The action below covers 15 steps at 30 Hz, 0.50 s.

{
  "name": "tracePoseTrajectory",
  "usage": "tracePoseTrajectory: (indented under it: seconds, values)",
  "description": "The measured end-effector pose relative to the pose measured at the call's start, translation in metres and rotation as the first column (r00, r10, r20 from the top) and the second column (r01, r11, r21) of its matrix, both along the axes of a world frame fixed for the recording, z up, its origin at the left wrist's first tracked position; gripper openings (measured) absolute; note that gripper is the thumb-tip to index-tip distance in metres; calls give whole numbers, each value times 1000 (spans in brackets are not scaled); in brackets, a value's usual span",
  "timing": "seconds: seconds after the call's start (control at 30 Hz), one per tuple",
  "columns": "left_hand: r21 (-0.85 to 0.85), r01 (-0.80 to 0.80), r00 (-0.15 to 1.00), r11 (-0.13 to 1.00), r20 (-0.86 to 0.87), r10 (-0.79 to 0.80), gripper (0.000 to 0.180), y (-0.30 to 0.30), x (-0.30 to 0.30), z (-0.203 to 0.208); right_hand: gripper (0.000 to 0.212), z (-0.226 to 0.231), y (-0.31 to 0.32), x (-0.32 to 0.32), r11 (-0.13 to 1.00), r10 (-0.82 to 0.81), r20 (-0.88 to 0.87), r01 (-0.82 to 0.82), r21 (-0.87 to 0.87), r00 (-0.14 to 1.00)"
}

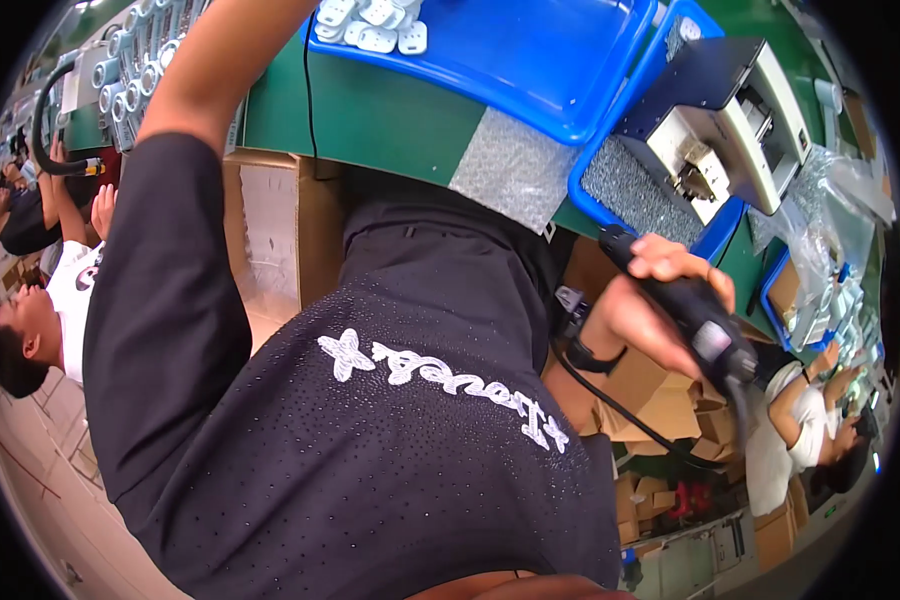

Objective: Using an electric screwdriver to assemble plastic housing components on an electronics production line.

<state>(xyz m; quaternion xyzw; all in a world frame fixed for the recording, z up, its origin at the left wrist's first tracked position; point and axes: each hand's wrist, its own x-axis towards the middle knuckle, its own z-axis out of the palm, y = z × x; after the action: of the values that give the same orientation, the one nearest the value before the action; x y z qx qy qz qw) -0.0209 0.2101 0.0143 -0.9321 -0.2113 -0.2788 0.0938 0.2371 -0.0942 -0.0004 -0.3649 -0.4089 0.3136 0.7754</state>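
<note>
My right hand (642, 322) is wrapped round a black electric screwdriver (692, 312) at the right. The tool lies slantwise: one end points up and left toward the bench edge, and a cable leaves its lower right end. A black band (598, 360) with a cord circles my right wrist. Beyond the tool stands a black and white screw feeder (720, 125) with a metal mechanism on its front. My left forearm (215, 70) reaches up over the bench and out of the picture, so the left hand is hidden.
A blue tray (570, 120) with white plastic parts (375, 28) sits on the green bench (390, 125). Bubble wrap (510, 165) overhangs its edge. Grey cylindrical parts (130, 85) stand at the left. Cardboard boxes (660, 400) are below right. Other people work on both sides.
</note>
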Motion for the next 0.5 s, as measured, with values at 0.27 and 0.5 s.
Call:
tracePoseTrajectory:
  seconds: [0.27, 0.5]
  values:
    - [1, -376, 925, 927, -59, 375, 34, 87, -29, -64, 55, -24, 1, -30, 985, -167, 291, 171, 10, 942]
    - [-615, -405, 412, 676, 538, 736, 39, -121, -56, 25, 41, -11, 36, -47, 853, 341, 528, -21, -521, 778]
